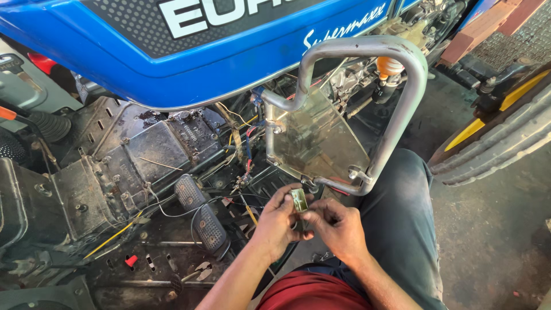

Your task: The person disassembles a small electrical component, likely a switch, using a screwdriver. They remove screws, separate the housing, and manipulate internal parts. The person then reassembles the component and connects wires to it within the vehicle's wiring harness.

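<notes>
Small pale rectangular part (299,200) pinched between the left hand (277,221) and the right hand (337,228), thumbs and fingertips of both closed on it. Held up in the air just below the lower corner of the clear guard plate (315,143) in its grey metal tube frame (402,103), beside the black foot pedal (201,215).

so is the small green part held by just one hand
No, both the left hand and right hand pinch the small green part.
</notes>
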